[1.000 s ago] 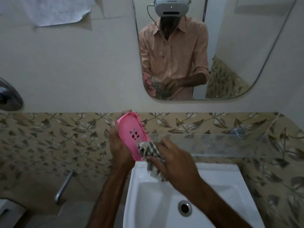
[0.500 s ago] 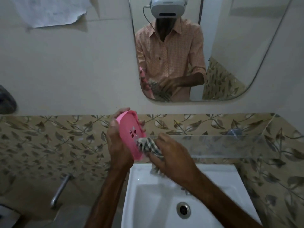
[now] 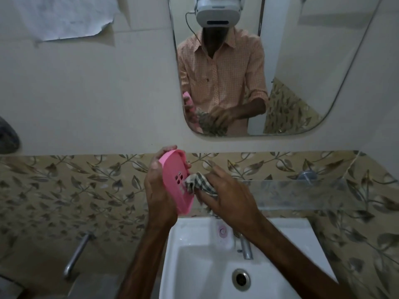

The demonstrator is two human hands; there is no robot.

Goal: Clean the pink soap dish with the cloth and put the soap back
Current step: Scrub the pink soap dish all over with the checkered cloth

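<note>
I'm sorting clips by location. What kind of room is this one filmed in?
Most likely a small home bathroom. A white washbasin with a drain sits below a wall mirror, with leaf-patterned tiles behind. The left hand holds a pink soap dish while the right hand wipes it with a checked cloth.

Both my hands are up over the back rim of the washbasin [image 3: 287, 229], close to the tiled wall. Left hand [image 3: 158, 190] wraps the pink soap dish [image 3: 176, 180]; right hand [image 3: 228, 197] presses the checked cloth [image 3: 199, 183] against it. Glass shelf [image 3: 302, 195] juts out just right of my right hand. Tap [image 3: 246, 248] stands under my right wrist. Basin bowl below lies open.
</note>
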